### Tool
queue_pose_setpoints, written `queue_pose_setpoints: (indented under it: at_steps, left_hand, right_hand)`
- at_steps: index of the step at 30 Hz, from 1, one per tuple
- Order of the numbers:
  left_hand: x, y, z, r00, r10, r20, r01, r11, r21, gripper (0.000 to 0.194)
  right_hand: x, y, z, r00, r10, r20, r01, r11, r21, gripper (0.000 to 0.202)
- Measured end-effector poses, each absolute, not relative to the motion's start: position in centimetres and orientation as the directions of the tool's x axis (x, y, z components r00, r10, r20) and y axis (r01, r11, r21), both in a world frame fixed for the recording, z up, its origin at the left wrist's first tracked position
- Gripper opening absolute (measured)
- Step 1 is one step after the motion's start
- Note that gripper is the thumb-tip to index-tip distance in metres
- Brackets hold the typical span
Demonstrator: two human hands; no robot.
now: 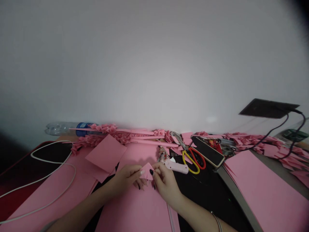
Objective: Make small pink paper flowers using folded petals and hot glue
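Between my two hands is a small folded piece of pink paper [147,169], its pointed corner facing away from me. My left hand [129,177] pinches its left side, thumb on top. On the right side, my right hand [166,183] grips it with thumb and fingers. Some fingertips are hidden behind the paper. Under both hands lies a large pink sheet [137,209]. Just beyond my right hand rest a pale pink glue gun [177,166] and scissors [193,158] with yellow and red handles.
Square pink sheets [106,153] lie on the left, near a white cable [53,162]. Along the wall are crumpled pink paper pieces [96,140], a plastic bottle [61,128] and a phone [209,151]. A pink paper stack [267,190] lies right, below a black wall plate [267,108] with cords.
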State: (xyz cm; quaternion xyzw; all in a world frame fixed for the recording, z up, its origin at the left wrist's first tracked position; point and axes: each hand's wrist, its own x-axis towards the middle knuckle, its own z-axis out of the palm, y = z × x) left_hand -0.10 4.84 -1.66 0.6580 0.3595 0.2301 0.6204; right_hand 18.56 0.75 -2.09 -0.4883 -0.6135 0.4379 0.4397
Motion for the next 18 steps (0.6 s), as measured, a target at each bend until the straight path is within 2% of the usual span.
queue_pose_setpoints:
  at_steps: [11,18]
  left_hand:
    - [0.03,4.77,-1.42,0.616,0.782,-0.093,0.231,-0.066,0.971,0.035]
    - [0.12,4.71,-1.24,0.614,0.781,-0.109,0.29,-0.094,0.952,0.034]
  right_hand:
    - [18.66,0.74,-1.98,-0.168,0.979,0.118,0.291,0.164,-0.943,0.015]
    - [18.65,0.72,-2.03,-0.159,0.978,0.137,0.354,0.186,-0.917,0.02]
